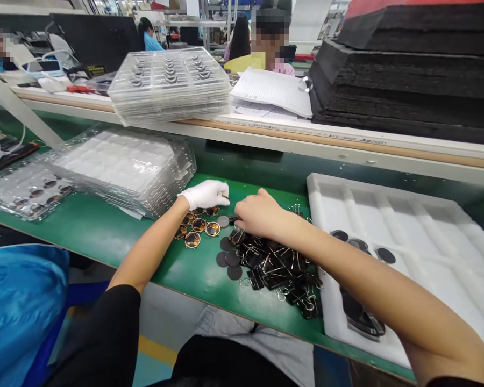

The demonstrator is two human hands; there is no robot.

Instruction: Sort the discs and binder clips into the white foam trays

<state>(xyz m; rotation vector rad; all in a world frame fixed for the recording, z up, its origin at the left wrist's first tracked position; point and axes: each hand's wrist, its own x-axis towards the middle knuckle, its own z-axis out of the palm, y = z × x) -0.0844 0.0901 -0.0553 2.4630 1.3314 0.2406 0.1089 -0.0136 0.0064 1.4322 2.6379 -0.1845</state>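
My left hand (207, 194), in a white glove, has its fingers closed above several round amber-and-black pieces (192, 239); what it pinches, if anything, is hidden. Bare and curled, my right hand (257, 212) is over the top left edge of a pile of black binder clips (274, 263). A small dark clip shows at its fingertips, beside a grey disc (223, 221). Black discs (234, 272) lie left of the pile on the green table (177, 274).
A white foam tray (317, 236) with dark round pieces stands at the right. Stacked clear trays (116, 166) lie at the left, more (169, 86) on the shelf. Black foam blocks (403, 80) are at the upper right. People sit beyond the shelf.
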